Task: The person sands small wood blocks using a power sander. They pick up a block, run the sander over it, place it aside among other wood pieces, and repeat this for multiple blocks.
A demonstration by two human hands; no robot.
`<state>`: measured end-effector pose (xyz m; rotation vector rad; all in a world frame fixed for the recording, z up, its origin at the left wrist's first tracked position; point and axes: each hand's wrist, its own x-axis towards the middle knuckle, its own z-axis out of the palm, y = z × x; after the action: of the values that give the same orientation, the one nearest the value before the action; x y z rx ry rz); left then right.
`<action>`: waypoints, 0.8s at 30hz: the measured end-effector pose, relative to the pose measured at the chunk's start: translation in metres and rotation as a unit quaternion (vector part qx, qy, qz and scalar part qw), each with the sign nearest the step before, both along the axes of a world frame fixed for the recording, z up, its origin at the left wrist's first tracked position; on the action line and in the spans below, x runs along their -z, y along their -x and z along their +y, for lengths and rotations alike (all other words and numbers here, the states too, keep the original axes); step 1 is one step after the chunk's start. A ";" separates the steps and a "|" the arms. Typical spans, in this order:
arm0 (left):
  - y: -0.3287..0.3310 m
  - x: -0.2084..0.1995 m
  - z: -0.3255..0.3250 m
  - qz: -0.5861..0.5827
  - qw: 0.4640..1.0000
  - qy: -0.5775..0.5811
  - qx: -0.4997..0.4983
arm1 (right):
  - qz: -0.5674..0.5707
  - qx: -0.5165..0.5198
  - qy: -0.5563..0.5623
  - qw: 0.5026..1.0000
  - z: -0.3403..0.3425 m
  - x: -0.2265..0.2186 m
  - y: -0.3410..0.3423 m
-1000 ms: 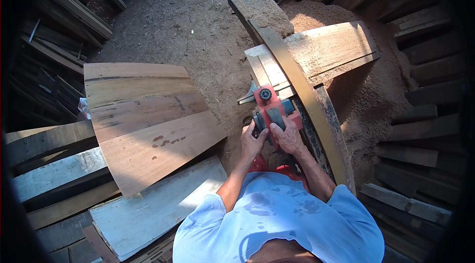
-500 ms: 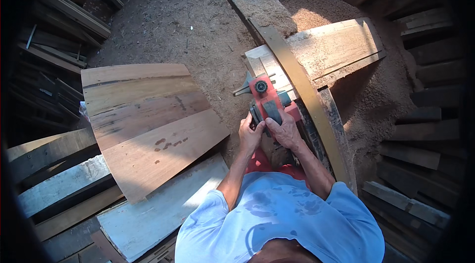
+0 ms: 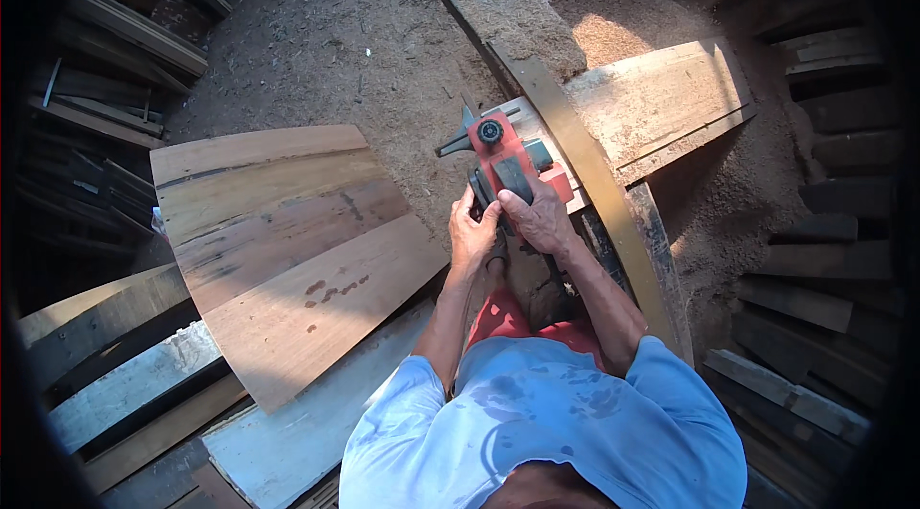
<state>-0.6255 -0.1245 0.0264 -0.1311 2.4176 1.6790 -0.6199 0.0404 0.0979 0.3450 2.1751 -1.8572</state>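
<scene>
A red and black electric hand planer (image 3: 500, 147), with a round black knob at its front, is in both my hands. My right hand (image 3: 542, 219) is closed round its rear part. At the left rear side, my left hand (image 3: 471, 235) is closed on the black part, thumb close to the right one. Beneath and beyond the planer lies a pale wooden board (image 3: 661, 106), strewn with shavings. A long yellowish wooden beam (image 3: 586, 147) crosses over this board, just right of the planer. The planer's underside is hidden.
On the left lies a wide panel of joined planks (image 3: 287, 212), above a whitish board (image 3: 316, 442). A shavings-covered plank (image 3: 508, 11) stands at the far end of the beam. Sawdust (image 3: 738, 193) is heaped on the right, near stacked timber (image 3: 824, 260).
Both my hands and the planer have shifted slightly to the left and away from me. My grip on it looks nearly the same.
</scene>
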 end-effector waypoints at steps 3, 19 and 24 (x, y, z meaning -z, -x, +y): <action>0.023 0.004 -0.002 0.031 0.999 -0.010 -0.004 | 0.049 0.009 -0.037 0.998 -0.004 0.003 0.023; 0.061 -0.013 -0.037 0.031 0.999 0.005 -0.030 | 0.124 0.010 0.025 0.992 -0.032 -0.002 0.063; -0.021 -0.032 -0.048 -0.004 0.998 0.043 -0.035 | 0.103 -0.026 0.021 0.994 -0.039 -0.002 -0.009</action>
<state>-0.6044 -0.1723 0.0579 -0.2376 2.5086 1.5997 -0.6110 0.0016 0.1003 0.0882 2.2467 -1.9849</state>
